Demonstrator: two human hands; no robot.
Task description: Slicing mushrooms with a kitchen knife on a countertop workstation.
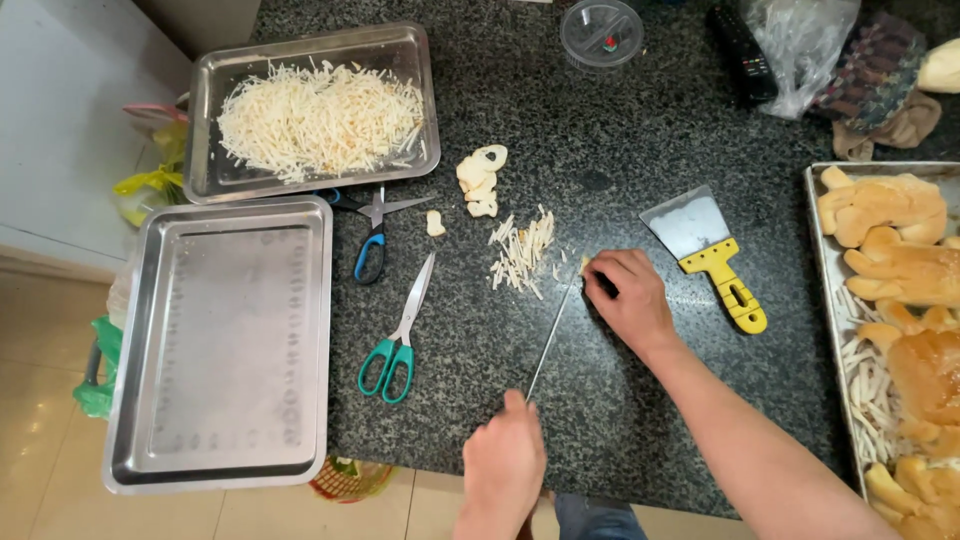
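Observation:
My left hand (505,455) grips the handle of a thin knife (551,335) near the counter's front edge, with the blade pointing away from me. At the blade's tip, my right hand (625,295) pins a small pale piece (584,264) to the dark granite counter (600,150). A small pile of cut pale strips (522,250) lies just left of the blade tip. Several uncut pale chunks (480,178) sit beyond it.
A steel tray of shredded strips (315,110) stands at the back left, with an empty steel tray (225,340) in front of it. Teal scissors (395,335), blue scissors (372,235) and a yellow-handled scraper (710,255) lie on the counter. A tray of pale chunks (900,300) sits at the right.

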